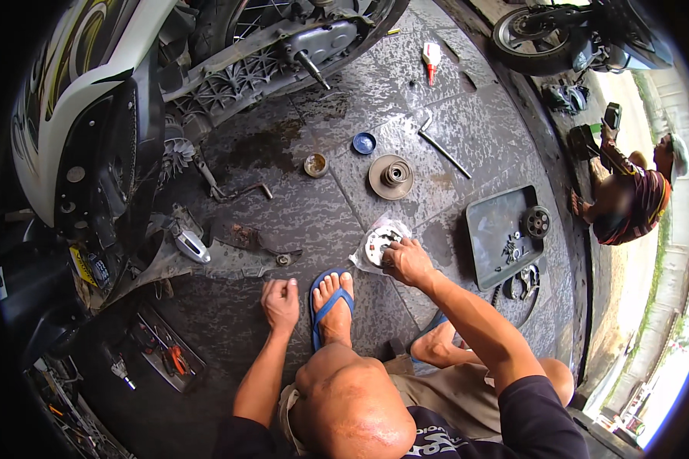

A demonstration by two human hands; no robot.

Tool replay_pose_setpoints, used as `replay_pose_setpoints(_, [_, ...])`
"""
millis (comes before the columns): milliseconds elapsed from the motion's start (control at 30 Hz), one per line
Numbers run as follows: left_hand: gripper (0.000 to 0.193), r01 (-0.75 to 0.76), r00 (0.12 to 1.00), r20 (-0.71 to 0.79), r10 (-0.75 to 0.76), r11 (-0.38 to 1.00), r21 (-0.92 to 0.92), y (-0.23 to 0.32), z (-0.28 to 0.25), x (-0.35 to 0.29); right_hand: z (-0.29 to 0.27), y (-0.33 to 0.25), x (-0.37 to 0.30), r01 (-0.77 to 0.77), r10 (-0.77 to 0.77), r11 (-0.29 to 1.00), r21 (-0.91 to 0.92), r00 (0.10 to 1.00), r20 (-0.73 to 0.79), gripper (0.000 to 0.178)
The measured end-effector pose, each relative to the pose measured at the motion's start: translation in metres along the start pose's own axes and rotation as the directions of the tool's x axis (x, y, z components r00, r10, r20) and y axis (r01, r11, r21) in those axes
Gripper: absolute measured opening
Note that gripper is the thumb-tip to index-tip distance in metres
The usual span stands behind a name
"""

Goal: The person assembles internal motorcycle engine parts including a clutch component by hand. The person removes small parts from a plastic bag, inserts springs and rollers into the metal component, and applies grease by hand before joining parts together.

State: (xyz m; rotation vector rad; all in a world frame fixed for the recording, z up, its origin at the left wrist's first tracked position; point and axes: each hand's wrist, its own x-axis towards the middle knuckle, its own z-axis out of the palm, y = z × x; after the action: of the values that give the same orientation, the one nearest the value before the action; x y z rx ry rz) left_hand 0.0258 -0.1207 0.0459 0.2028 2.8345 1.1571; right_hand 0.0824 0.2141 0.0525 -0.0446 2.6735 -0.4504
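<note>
My right hand (410, 262) reaches down with bent fingers gripping the edge of a round, silvery clutch part (377, 249). The part has small reddish pieces and lies on a crumpled clear plastic bag (359, 261) on the floor. My left hand (281, 304) hovers beside my sandalled foot, fingers curled into a loose fist, with nothing visible in it. Beyond the bag sits a metal pulley (391, 177) with a raised hub. Near it stand an open grease tin (315, 164) and a blue lid (364, 143).
A scooter (260, 73) with its side opened fills the upper left. At right lies a grey tray (497, 245) with small bolts. A bent wrench (445, 149) and a red-tipped bottle (431, 61) lie farther off. Tools (168, 352) are at lower left; a person (631, 191) sits at far right.
</note>
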Motion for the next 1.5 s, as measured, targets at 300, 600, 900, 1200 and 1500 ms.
replay_pose_setpoints(300, [0.011,-0.087,0.963,0.205,0.172,0.926,-0.367,0.084,0.126,0.075,-0.093,0.023,0.003,-0.307,0.276,0.757,0.577,0.95,0.144,0.052])
replay_pose_setpoints(600, [0.045,0.376,0.877,0.48,-0.03,0.663,-0.647,0.141,0.163,0.142,-0.126,0.064,0.02,-0.159,0.429,0.149,0.976,0.9,0.081,0.047])
replay_pose_setpoints(900, [0.038,0.276,0.924,0.366,-0.109,0.853,-0.443,0.162,0.186,0.199,-0.08,0.085,0.112,-0.089,0.615,0.164,0.982,0.788,-0.031,0.057])
replay_pose_setpoints(1200, [0.049,0.192,0.954,0.279,-0.108,0.937,-0.292,0.146,0.205,0.198,-0.061,0.094,0.12,-0.131,0.656,0.245,0.961,0.752,-0.065,0.059])
replay_pose_setpoints(1500, [0.078,0.353,0.882,0.431,-0.193,0.875,-0.331,0.137,0.204,0.2,-0.039,0.098,0.129,-0.186,0.638,0.338,0.923,0.766,-0.08,0.08])
